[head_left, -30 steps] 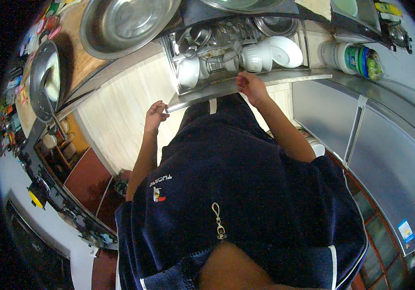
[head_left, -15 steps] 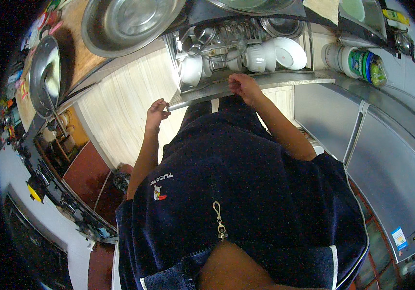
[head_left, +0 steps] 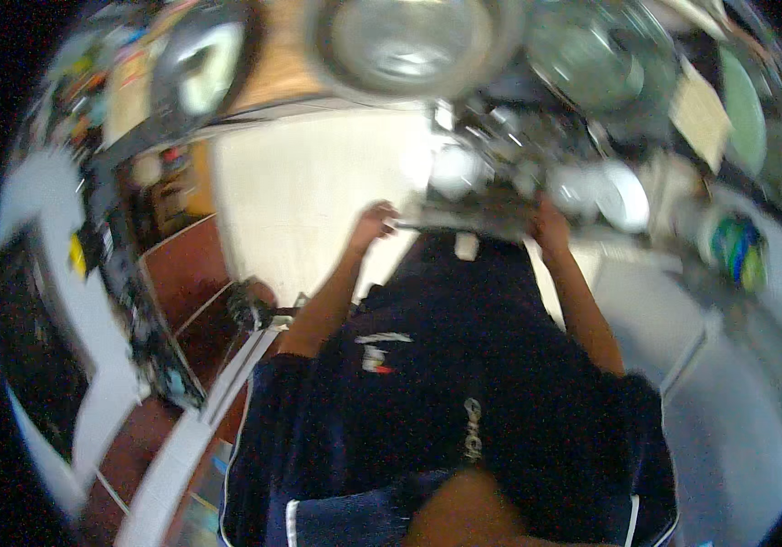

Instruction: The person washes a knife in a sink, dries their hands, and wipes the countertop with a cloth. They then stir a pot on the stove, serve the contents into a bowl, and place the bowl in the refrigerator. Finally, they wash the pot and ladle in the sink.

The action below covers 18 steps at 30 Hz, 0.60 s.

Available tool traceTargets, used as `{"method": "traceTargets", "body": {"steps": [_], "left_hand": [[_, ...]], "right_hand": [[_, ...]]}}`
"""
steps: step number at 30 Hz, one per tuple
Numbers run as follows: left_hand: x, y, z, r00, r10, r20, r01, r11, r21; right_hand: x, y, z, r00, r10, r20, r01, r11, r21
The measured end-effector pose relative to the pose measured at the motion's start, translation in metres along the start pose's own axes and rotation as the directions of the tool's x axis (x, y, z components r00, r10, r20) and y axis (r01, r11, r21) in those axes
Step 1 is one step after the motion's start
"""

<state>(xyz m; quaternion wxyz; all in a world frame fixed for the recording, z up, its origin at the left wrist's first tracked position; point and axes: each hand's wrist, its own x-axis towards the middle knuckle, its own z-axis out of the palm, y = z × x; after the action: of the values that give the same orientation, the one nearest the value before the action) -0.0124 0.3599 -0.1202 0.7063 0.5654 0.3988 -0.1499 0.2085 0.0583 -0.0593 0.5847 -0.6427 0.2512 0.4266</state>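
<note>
A pulled-out dish drawer (head_left: 473, 217) lies across my front, its metal front close against my body. My left hand (head_left: 375, 226) is closed at the drawer's left end, fingers around the edge of the front. On the right, my right hand (head_left: 550, 228) is at the top of the drawer front, its fingers smeared by motion. Inside the drawer stand white bowls (head_left: 457, 170) on the left and a larger white bowl (head_left: 623, 197) on the right. Behind them, shiny metalware is too blurred to name.
Above the drawer, a steel basin (head_left: 405, 41) and a glass lid-like round dish (head_left: 601, 59) rest on the counter. At the upper left is a dark wok (head_left: 204, 68). Stacked containers (head_left: 737, 248) stand right of the drawer, beside a grey fridge (head_left: 728, 410).
The whole view has swung, so the scene sits further right and is blurred. Both hands remain at the drawer front; whether the drawer itself has moved I cannot tell.
</note>
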Motion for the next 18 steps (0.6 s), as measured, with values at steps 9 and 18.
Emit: {"method": "traceTargets", "body": {"steps": [9,18], "left_hand": [[0.001,0.043,0.017,0.974,-0.184,-0.133,0.191,0.981,0.041],[0.015,0.025,0.013,0.993,-0.054,-0.109,0.075,0.977,0.199]], "right_hand": [[0.082,0.036,-0.045,0.962,-0.262,-0.071,0.244,0.948,-0.203],[0.06,-0.004,0.01,0.984,-0.127,0.121,0.161,0.929,-0.334]]}}
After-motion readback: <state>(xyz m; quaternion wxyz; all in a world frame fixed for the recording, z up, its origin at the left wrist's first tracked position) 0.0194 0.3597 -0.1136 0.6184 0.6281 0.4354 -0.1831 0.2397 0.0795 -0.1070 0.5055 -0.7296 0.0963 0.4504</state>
